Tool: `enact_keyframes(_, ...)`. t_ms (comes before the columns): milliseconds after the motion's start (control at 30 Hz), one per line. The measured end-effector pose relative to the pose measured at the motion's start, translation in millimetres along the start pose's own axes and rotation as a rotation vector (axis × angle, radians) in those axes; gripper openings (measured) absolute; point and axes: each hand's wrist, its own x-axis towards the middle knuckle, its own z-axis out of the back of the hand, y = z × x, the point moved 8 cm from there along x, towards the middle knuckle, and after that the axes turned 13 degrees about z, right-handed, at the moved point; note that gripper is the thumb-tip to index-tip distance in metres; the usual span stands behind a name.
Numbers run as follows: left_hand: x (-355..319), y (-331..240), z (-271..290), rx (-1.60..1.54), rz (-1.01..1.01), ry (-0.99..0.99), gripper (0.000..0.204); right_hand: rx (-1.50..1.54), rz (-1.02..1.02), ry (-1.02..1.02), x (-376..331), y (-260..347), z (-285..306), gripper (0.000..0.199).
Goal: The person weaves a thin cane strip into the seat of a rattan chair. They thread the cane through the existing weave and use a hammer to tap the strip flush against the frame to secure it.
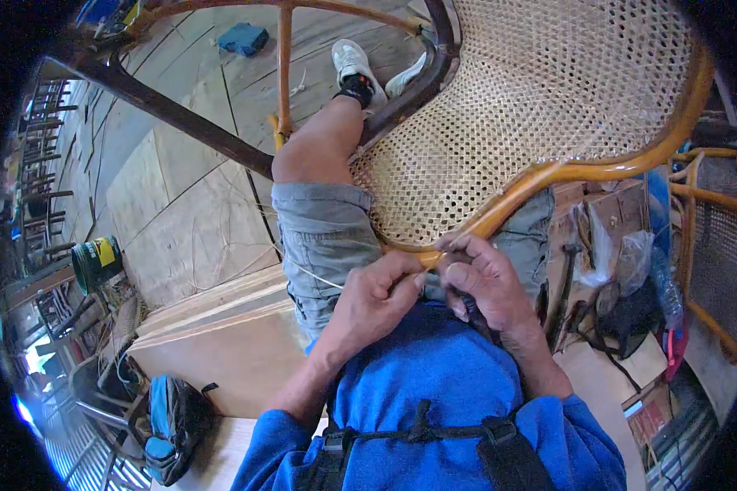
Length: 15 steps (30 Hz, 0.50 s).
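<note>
A rattan chair frame with a woven cane panel (532,106) lies across my lap, its curved wooden rim (540,176) running down to my hands. My left hand (377,299) pinches a thin pale cane strand (315,277) right at the rim's lower end. My right hand (487,282) grips the rim edge beside it and holds a dark-handled tool (475,315) against the weave. Both hands nearly touch. My left knee in grey shorts (323,229) sticks out under the frame.
A dark wooden chair rail (180,114) crosses the plank floor at left. A green can (97,262) stands far left, a blue-black bag (168,425) lower left. Tools and plastic bags (622,270) clutter a box at right, beside another cane frame (712,237).
</note>
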Motion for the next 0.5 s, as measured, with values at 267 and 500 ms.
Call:
enact_keyframes(267,-9,26,-4,-0.134,0.024,-0.075,0.008,-0.016,-0.036,0.148,-4,-13,-14,0.031)
enact_keyframes(500,-14,14,-1,0.028,-0.012,-0.09,0.008,0.024,-0.045,0.106,-9,-19,-12,0.03)
